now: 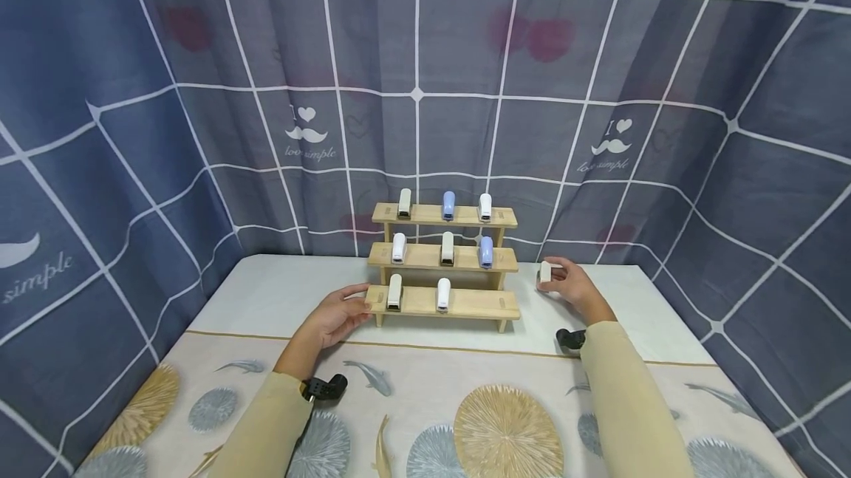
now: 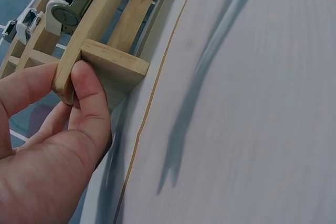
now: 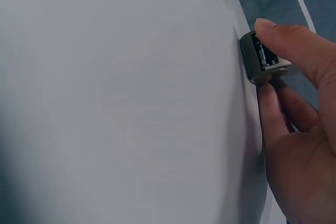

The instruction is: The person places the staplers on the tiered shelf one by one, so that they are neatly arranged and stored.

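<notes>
A three-tier wooden display stand [image 1: 465, 302] carries small staplers in rows. On its bottom step sit a cream stapler [image 1: 394, 291] and a white stapler [image 1: 443, 293], both left of the step's right end. My left hand [image 1: 340, 314] pinches the left end of that step between thumb and fingers, as the left wrist view shows up close. To the right of the stand, my right hand [image 1: 573, 286] holds another cream stapler [image 1: 545, 272] by its sides, at the white surface. Its dark grey-green base [image 3: 252, 60] shows in the right wrist view.
The middle step holds a white, a cream and a blue stapler [image 1: 486, 252]. Cream, blue and white ones stand on the top step [image 1: 425, 213]. A patterned cloth [image 1: 412, 397] covers the front of the table; a checked curtain [image 1: 372, 131] hangs behind and at both sides.
</notes>
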Available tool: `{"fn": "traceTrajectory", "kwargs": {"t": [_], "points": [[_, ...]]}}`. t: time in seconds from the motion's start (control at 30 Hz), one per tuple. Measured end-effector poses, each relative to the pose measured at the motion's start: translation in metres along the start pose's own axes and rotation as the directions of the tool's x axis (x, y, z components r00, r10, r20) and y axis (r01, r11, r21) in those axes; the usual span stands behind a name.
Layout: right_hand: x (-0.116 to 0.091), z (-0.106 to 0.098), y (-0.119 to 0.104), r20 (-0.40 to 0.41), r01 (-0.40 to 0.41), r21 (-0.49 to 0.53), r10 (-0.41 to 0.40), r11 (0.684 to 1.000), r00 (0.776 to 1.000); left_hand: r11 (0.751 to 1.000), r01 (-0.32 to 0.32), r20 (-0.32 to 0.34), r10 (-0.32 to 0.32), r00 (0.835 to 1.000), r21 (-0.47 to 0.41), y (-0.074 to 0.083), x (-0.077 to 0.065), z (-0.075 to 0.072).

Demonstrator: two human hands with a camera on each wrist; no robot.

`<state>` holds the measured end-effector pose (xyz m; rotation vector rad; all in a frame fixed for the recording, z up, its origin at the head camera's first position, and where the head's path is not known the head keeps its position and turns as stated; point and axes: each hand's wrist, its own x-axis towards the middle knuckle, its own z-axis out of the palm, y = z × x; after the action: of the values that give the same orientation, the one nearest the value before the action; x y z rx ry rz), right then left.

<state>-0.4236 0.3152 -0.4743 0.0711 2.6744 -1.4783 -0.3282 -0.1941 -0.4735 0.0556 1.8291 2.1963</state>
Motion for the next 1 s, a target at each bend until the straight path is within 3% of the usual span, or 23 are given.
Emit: {"fn": "traceTrajectory", "kwargs": {"t": [0.37,0.7,1.0], "points": [[-0.008,0.002,0.001,0.007,0.124,-0.067,-0.124,0.99,0.992,1.0,0.001,0.002,-0.001,1.0,-0.012,0.0,0.0,0.0],[-0.023,0.006,-0.005,0.008,0.177,-0.084,-0.177,0.981,0.984,1.0,-0.001,0.007,0.001,1.0,-0.013,-0.001,0.0,0.0],[-0.046,0.009,-0.016,0.018,0.238,-0.027,-0.238,0.971,0.971,1.0,0.009,-0.005,-0.009,1.0,0.001,-0.001,0.002,0.0]]}}
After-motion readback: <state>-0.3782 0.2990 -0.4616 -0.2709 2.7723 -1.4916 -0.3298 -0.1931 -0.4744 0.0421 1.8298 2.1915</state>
